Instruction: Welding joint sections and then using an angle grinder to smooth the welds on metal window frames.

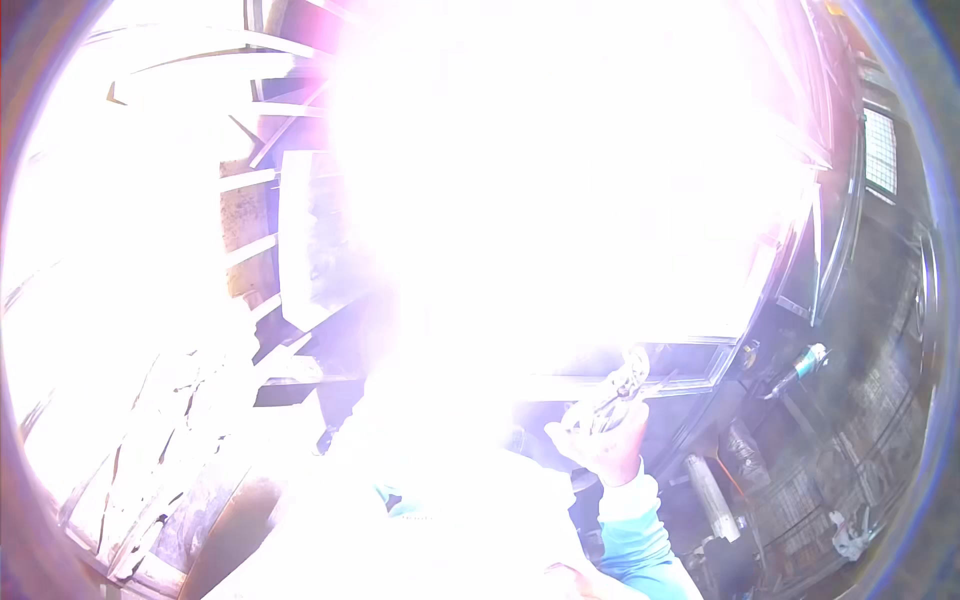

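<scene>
A huge white glare washes out the middle of the head view. My right hand (605, 442), with a white cuff and a light blue sleeve, is raised right of centre below a metal frame (700, 362). Its fingers are closed around a shiny metal hand tool (622, 385), whose exact kind is lost in the brightness. The tool's upper end overlaps the frame's near edge; whether they touch, I cannot tell. My left hand cannot be made out; the glare covers the area to the left.
To the right lies a teal-and-dark power tool (800, 370). Nearer are a pale cylinder (710, 497), a clear bottle-like object (742, 452) and a crumpled white piece (850, 535). A pale panel (308, 240) stands at left beside several slats. A gridded window (880, 150) is at far right.
</scene>
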A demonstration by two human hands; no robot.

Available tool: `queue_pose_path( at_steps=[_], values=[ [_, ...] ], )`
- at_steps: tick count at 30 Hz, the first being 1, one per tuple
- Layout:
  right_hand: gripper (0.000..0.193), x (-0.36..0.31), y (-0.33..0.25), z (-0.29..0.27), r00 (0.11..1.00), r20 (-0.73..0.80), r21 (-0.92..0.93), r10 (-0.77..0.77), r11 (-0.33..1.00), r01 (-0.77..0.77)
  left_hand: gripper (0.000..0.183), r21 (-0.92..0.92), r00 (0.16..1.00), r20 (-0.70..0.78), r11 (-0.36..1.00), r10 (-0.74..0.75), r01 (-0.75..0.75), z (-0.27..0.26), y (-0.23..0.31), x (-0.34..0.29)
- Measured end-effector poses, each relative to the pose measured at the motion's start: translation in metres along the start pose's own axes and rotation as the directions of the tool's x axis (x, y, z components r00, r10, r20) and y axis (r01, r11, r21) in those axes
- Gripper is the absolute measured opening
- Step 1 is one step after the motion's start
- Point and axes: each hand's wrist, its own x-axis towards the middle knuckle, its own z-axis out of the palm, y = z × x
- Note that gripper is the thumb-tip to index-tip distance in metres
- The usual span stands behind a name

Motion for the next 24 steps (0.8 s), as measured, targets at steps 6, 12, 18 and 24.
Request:
queue_pose_path(
  at_steps=[6,12,18,24],
  values=[
    [0.078,0.007,-0.008,-0.008,0.777,0.143,0.509,0.614,0.628,-0.589,0.006,-0.056,0.999,-0.032,0.998,-0.026,0.025,0.004,-0.004,0.003],
    [0.077,-0.028,-0.008,0.007,0.754,0.037,0.659,0.655,0.552,-0.512,0.009,-0.091,0.999,-0.009,0.995,0.041,-0.042,0.007,-0.02,0.004],
    [0.088,-0.002,-0.005,-0.009,0.781,0.102,0.514,0.617,0.639,-0.572,0.011,-0.114,1.0,-0.007,0.993,0.016,-0.017,0.004,-0.025,0.005],
    [0.09,0.003,-0.002,-0.005,0.841,0.034,0.49,0.539,0.725,-0.484,0.011,-0.106,1.0,-0.012,0.994,0.013,-0.014,0.004,-0.021,0.005]
  ],
)
